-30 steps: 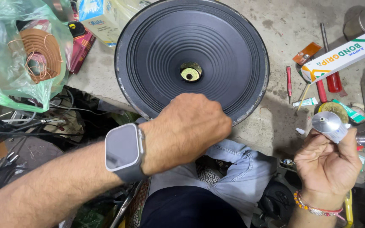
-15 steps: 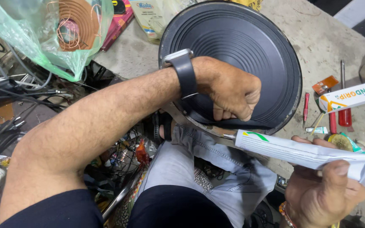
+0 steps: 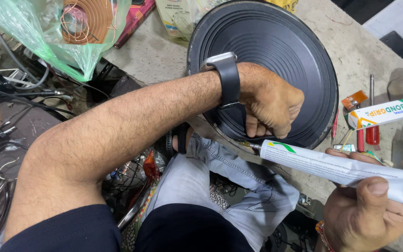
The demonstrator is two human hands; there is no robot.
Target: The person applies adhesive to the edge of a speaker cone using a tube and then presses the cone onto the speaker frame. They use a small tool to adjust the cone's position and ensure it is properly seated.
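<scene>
white glue tube [image 3: 341, 167] in right hand [image 3: 367, 217], left hand [image 3: 269, 107] on black speaker cone [image 3: 276, 46]

The speaker cone [image 3: 276, 51] is matt black with concentric ridges, and the glue tube [image 3: 336, 168] in the right hand [image 3: 369, 214] is white with a green and yellow mark and fine dark print. The left hand [image 3: 271, 105] wears a watch [image 3: 225, 77] with a black strap and silver case. At the concrete bench's [image 3: 155, 56] far left corner sits a translucent green bag [image 3: 38, 32] over a copper-brown coil [image 3: 87, 18]; the jeans [image 3: 229, 186] are faded light blue, the screwdriver [image 3: 371, 133] red-handled.

Glue tube [image 3: 341, 169] nozzle now at speaker rim [image 3: 220, 126]
</scene>
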